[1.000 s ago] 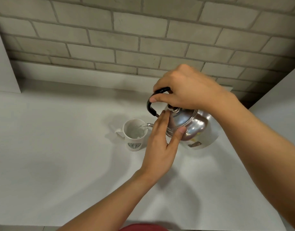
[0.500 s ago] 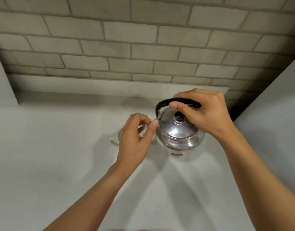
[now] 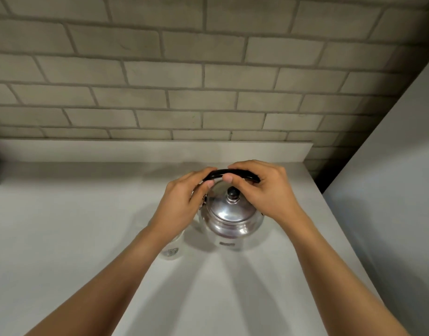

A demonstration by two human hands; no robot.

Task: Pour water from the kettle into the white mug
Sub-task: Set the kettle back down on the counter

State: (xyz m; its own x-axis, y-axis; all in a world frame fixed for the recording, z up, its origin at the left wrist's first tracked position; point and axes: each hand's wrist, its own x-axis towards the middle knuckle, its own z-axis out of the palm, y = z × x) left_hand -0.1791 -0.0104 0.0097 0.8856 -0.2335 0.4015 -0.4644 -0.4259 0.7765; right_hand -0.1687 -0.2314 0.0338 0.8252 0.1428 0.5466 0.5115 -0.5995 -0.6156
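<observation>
A second earlier I had the shiny, round stainless-steel kettle [image 3: 229, 214] tipped over toward the white ceramic mug [image 3: 171, 249], my right hand [image 3: 264, 192] on its arched black handle [image 3: 233, 174] and my left hand [image 3: 182, 202] steadying the lid. By this moment the kettle was level again and seemed to sit on the pale grey countertop [image 3: 63, 238], its domed lid with the small black knob [image 3: 232, 194] facing up at me. I took that to mean the pouring was over and I was only setting the kettle down.

My right hand was curled over the handle, thumb tucked under it, gripping it. My left hand had come up to the handle's left end, its fingers bent over the black bar; whether it truly held the bar or merely rested there I could not tell.

The mug stood just left of the kettle, near its base, mostly hidden beneath my left wrist and forearm; only a sliver of its wall with the dark printed emblem showed. Its inside was out of sight, so I could not say how much water it held. The kettle's lid was shut, so what remained inside was hidden too.
</observation>
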